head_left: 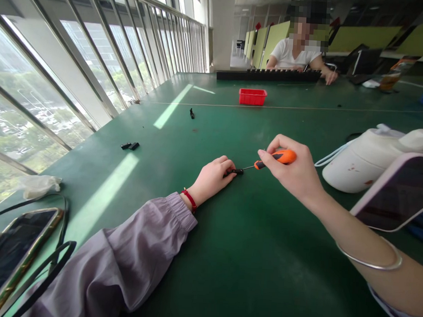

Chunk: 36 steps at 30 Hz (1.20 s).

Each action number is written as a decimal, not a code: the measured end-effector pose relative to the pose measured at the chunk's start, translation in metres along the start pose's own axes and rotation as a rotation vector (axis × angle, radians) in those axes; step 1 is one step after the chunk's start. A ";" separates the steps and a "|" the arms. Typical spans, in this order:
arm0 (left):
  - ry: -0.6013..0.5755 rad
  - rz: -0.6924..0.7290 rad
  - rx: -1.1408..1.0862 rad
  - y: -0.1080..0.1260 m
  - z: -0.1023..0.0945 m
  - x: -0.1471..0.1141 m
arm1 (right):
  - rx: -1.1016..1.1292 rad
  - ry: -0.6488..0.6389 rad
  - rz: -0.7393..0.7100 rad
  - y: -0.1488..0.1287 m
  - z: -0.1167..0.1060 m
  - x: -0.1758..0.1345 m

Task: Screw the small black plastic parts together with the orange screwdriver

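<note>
My left hand (215, 177) rests on the green table (263, 257), its fingers closed on a small black part (238, 171) that pokes out past the fingertips. What kind of part it is, I cannot make out. In my right hand (296, 171) is a screwdriver (285, 157) with an orange and black handle, pinched between thumb and fingers. Its thin shaft points left and slightly down, and the tip reaches the near end of the black part. Whether the tip sits in a screw is too small to tell.
Small black pieces (130, 146) lie to the left, another black piece (192, 113) farther back. Beyond stand a red bin (253, 97) and a long black strip (266, 76), with a person (296, 53) behind. A white bottle (362, 160) and tablet (403, 189) are right; a phone (15, 256) with cables is left.
</note>
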<state>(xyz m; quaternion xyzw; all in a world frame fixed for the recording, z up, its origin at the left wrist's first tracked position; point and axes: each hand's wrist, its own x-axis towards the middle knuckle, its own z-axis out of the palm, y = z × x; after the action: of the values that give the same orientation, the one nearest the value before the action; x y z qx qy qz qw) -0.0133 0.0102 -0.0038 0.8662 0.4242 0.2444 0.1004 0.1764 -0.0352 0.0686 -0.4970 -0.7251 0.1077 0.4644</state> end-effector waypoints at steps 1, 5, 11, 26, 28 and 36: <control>0.002 -0.003 0.000 0.000 0.000 0.000 | 0.019 0.016 -0.008 0.003 0.000 -0.003; 0.019 -0.027 0.002 0.002 -0.001 0.000 | 0.064 0.096 -0.036 0.015 0.003 -0.021; 0.075 -0.094 0.085 0.003 -0.001 0.000 | 0.039 0.142 -0.160 0.038 0.004 -0.053; 0.076 -0.008 -0.001 0.004 -0.002 0.000 | -0.026 -0.165 0.150 0.061 0.028 -0.046; 0.094 -0.015 -0.021 0.004 -0.002 0.001 | -0.069 -0.194 0.137 0.058 0.038 -0.040; 0.145 -0.040 -0.038 0.001 -0.002 0.002 | 0.029 -0.111 0.198 0.057 0.060 -0.016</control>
<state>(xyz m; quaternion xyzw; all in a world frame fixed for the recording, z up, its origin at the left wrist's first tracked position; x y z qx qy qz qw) -0.0128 0.0110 -0.0017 0.8354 0.4430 0.3125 0.0906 0.1663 -0.0024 -0.0085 -0.5528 -0.6954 0.1906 0.4178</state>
